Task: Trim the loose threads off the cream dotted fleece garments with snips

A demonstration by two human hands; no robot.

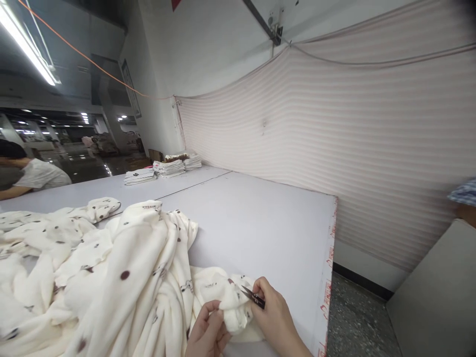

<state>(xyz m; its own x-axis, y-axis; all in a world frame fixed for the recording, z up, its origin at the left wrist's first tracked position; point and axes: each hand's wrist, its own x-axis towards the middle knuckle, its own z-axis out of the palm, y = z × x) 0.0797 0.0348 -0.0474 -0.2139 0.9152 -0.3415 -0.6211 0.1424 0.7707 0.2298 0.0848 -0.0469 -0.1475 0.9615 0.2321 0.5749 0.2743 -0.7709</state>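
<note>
Mostly, my head view is filled by a pink-and-white striped sheet (334, 124), hung slackly along the wall behind the far edge of the tabletop (260, 223). That pale tabletop runs out to a right edge marked in red, with a dark seam crossing it. Over its near left part I see the spotted cream cloth (124, 248), heaped in deep folds, with one low tail of it reaching along the near edge toward the near right corner. Past the left edge a co-worker (42, 173) in a light top leans forward. Stacks of folded cloth (169, 168) sit toward the left end of the far edge. Down at the near edge, I have the left hand (208, 329) with its fingers pinched on the bunched tail of the cloth, and the right hand (275, 310) just beside it, fingers closed around a pair of dark snips (256, 299). The snips' points face left, over the bunched tail; I can't tell whether they touch it.
</note>
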